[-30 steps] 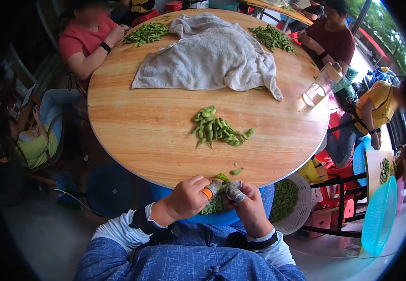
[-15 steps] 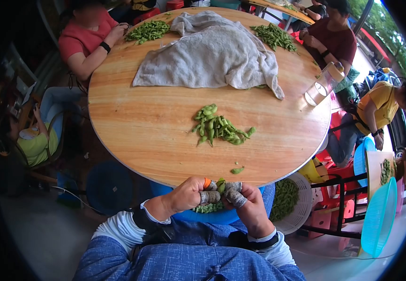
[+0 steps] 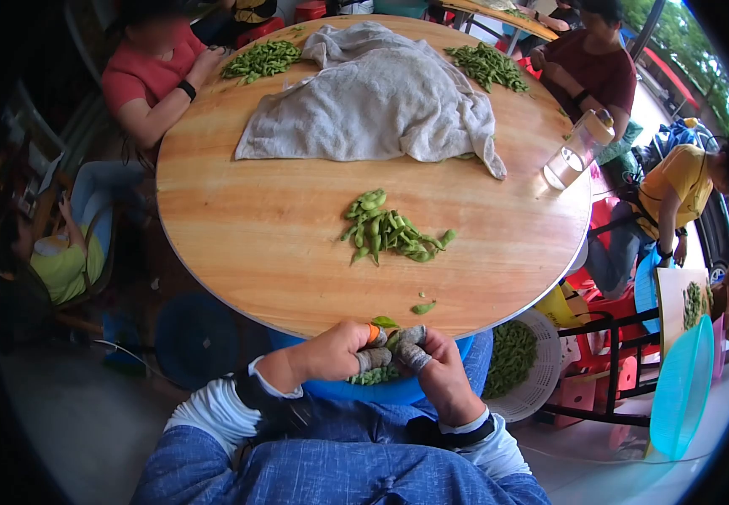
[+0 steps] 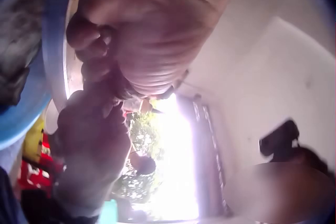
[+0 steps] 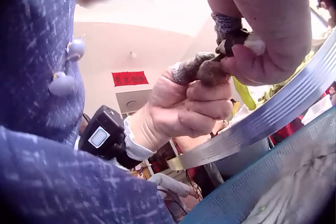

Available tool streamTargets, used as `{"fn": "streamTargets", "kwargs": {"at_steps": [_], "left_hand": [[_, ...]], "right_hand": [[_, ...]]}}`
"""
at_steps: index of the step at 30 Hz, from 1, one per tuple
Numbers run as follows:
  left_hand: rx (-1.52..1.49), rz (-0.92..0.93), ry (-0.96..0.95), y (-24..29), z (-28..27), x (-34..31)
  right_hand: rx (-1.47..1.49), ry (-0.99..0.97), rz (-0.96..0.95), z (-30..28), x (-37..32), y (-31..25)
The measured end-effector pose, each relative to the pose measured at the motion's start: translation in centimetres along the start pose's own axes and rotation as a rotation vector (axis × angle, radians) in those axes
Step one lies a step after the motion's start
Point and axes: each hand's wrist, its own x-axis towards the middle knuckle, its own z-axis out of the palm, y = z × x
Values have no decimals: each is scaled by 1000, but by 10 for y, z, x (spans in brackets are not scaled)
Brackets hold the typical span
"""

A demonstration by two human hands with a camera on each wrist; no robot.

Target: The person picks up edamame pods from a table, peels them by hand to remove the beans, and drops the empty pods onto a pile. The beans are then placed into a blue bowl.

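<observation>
- My left hand [image 3: 324, 352] is closed in, its fingers curled and their tips pinching a small green pod [image 3: 393, 339]; grey wrappings [image 3: 373, 359] cover some fingertips, and an orange band [image 3: 373, 332] sits on one finger.
- My right hand [image 3: 450, 379] pinches at the same pod from the other side, thumb and finger wrapped too, the rest of the fingers bent inward.
- So my hands are together at the tips, both clamped on that pod; the wrapped tips hide most of it, and I cannot tell whether its shell is split.
- A green leaf-like piece [image 3: 385, 321] pokes out just past my fingertips, on the side towards the desk [image 3: 247, 244].
- I have the pod at the near edge of the desk, above the blue basin [image 3: 407, 391], which holds green beans or pods, too small to tell which.
- The desk's curved rim [image 5: 247, 134] runs close by my fingers in the right wrist view.
- A loose pod [image 3: 423, 308] lies just inside that edge, and wood shows between it and the pile of pods [image 3: 391, 231] farther in.
- Beyond the pile, more wood shows up to the grey cloth [image 3: 373, 109]; the bottle [image 3: 579, 151] stands to its right.
- The white basket [image 3: 550, 353] of pods is beside the basin, to my right.
</observation>
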Motion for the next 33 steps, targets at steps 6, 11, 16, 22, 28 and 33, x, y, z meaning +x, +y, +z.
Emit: {"fn": "streamTargets", "kwargs": {"at_steps": [6, 11, 16, 22, 28, 33], "left_hand": [[1081, 282, 375, 5, 19, -9], [657, 272, 423, -2, 19, -4], [-79, 4, 417, 6, 21, 0], [381, 10, 280, 18, 4, -4], [413, 13, 222, 26, 3, -7], [212, -12, 246, 13, 7, -5]], "right_hand": [[25, 62, -78, 4, -1, -7], [7, -11, -183, -1, -1, -2], [-60, -58, -302, -2, 1, 3], [-265, 5, -327, -3, -4, 2], [-382, 12, -336, 6, -9, 2], [-405, 23, -360, 5, -11, 1]]}}
